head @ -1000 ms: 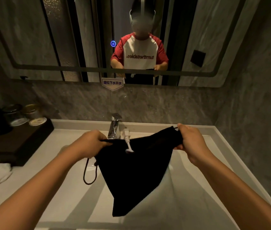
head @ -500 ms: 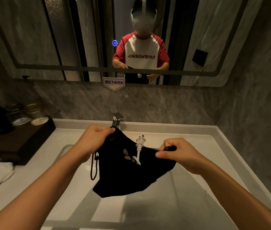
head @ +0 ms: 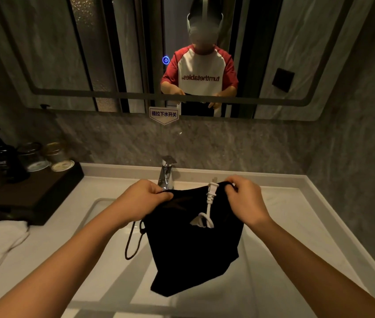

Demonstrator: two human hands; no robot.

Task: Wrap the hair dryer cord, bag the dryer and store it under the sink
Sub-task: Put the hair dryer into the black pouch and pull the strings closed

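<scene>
Two hands, left and right, each with closed grip pinching the black bag's mouth, held above the sink; white plug poking out just before the faucet.

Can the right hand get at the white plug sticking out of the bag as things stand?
Probably yes. The plug pokes out of the black bag right beside the right hand, with nothing between them. But that hand is pinching the bag's rim, so it would have to let go first.
</scene>
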